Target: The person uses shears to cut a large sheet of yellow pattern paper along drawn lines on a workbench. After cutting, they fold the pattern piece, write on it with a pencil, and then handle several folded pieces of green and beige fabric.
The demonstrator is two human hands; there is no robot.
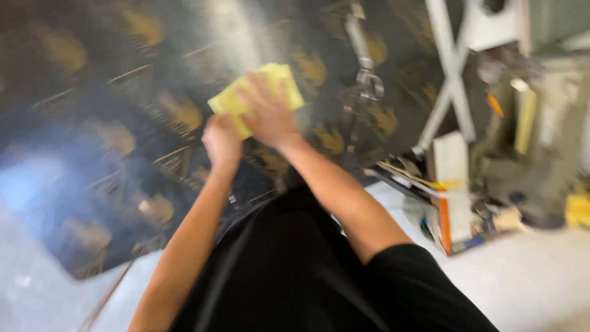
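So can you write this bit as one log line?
left hand: grips yellow cloth | right hand: flat on cloth | surface: dark patterned panel | view: blurred

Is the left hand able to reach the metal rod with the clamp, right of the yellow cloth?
Probably not without shifting: the left hand grips the yellow cloth, and the right hand and forearm lie between it and the metal rod.

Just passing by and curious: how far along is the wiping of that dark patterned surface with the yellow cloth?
Hard to judge; the picture is blurred. In hand: the right hand presses the yellow cloth flat on the dark patterned surface, the left hand at its lower edge. No clean or dirty areas can be told apart, so what is done or left is unclear. Clutter sits beside.
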